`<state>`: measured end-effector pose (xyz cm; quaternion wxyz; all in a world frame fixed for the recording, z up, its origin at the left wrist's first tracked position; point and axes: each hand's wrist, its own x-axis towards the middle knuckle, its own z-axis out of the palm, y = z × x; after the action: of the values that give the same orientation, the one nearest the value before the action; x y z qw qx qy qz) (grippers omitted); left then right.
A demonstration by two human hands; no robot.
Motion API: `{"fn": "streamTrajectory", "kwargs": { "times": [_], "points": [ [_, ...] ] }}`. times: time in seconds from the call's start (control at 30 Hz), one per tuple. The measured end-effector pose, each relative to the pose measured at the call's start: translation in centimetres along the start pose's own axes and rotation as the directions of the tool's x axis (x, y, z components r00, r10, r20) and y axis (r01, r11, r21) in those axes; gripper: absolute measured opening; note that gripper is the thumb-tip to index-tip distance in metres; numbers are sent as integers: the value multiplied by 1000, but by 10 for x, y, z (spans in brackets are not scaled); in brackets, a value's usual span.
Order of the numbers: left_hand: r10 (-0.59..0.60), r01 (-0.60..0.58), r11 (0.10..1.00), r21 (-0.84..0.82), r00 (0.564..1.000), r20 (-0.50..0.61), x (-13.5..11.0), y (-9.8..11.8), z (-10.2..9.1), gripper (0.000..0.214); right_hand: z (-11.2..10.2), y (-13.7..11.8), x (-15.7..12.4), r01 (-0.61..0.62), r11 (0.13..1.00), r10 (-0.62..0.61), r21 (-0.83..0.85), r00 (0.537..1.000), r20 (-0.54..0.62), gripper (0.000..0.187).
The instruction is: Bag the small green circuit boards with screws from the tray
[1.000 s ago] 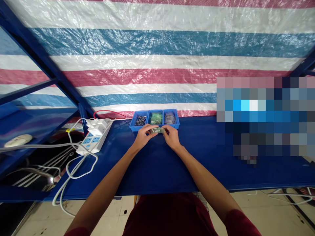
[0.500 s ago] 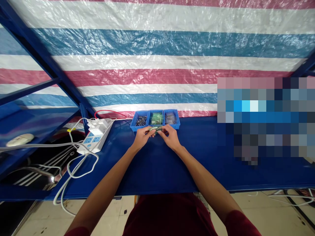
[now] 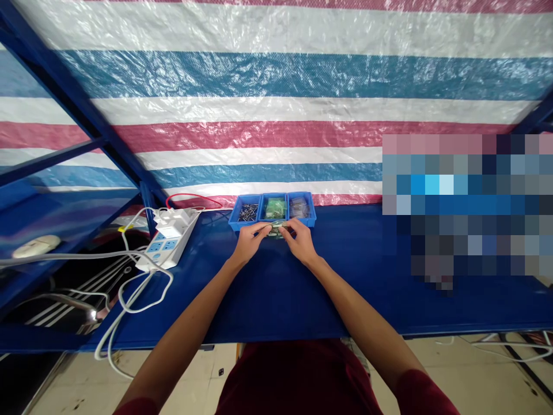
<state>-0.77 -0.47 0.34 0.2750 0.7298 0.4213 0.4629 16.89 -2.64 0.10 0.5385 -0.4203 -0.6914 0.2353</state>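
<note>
Between my two hands is a small greenish clear plastic bag with slim shiny pieces in it, too small to name. My left hand pinches its left end with thumb and fingers. At the right end, my right hand grips it in the same way. Just behind my hands stand three blue bins side by side. The left bin holds many small metal screws. Green plastic bags fill the middle one, and clear bags lie in the right one.
A white power strip with plugged-in adapters and looped white cables lies on the blue table at left. A white mouse rests on a shelf beyond the frame post. Striped sheeting hangs behind. The right side is pixelated.
My fingers have shifted slightly on the bag, so more of it shows between my hands. Arms and bins stay where they were.
</note>
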Motion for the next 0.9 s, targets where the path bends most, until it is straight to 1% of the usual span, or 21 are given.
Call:
{"fn": "streamTrajectory", "kwargs": {
  "times": [0.13,0.3,0.43,0.57,0.67,0.77,0.9],
  "points": [
    [-4,4,1000,-10,1000,11,1,3,0,35,1,5,-1,9,1000,-9,-15,1000,-18,28],
    [-23,23,1000,4,1000,-7,2,3,1,31,3,7,-2,-17,999,17,44,1000,17,30],
    [-34,34,999,-9,999,-16,1,7,0,32,3,5,-1,-12,999,12,46,1000,-4,31],
    [-71,79,993,-84,993,92,0,11,0,42,1,2,-1,-24,999,27,48,998,-61,31],
    [-92,102,992,-73,987,135,0,9,1,38,0,0,-1,-34,998,38,43,996,-82,31],
    [-79,87,994,-59,989,124,1,5,3,38,0,-1,-1,-28,999,32,43,996,-83,31],
    [-30,34,998,-50,997,73,0,4,3,35,1,0,-2,-23,999,26,44,997,-73,29]
  ]
}}
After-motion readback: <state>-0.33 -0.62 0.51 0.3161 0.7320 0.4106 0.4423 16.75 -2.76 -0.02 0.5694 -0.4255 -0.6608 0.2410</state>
